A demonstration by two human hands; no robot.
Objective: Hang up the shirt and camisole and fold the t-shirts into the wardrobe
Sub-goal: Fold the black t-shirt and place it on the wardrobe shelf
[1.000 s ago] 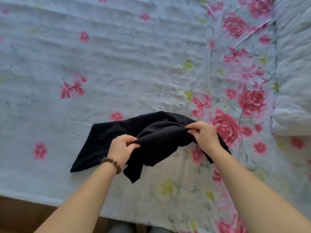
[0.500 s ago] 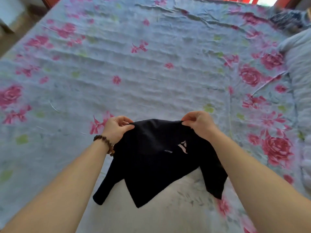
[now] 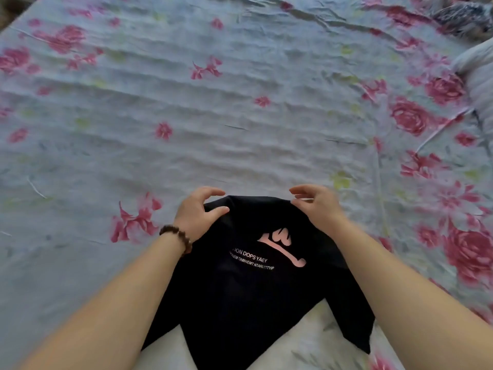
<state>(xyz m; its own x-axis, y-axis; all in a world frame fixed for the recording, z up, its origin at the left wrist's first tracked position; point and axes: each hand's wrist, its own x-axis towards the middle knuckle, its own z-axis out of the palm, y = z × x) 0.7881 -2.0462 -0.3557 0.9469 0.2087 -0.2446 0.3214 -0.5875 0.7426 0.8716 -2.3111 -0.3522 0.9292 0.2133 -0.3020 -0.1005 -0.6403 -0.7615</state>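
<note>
Pink-flowered bed sheet (image 3: 240, 116): pale blue, thin and crinkly, with big rosy flowers. It covers the whole bed.
Black t-shirt (image 3: 248, 295): soft and floppy. Half a second ago it hung in the air from two pinching hands. Now it lies on the near part of the sheet, front side up, top edge far from the person. I think laying it out is done and folding can start. It is not in the wardrobe yet.
Left hand (image 3: 196, 213): it has let go. The fingers are spread and curved, and only the thumb touches the cloth.
Right hand (image 3: 318, 205): it has let go too, loose and spread by the top corner, holding nothing.
Pink print (image 3: 280, 247): a flat swirly shape beside small white letters.
Bead bracelet (image 3: 177, 237): little round brown beads on the left wrist.
</note>
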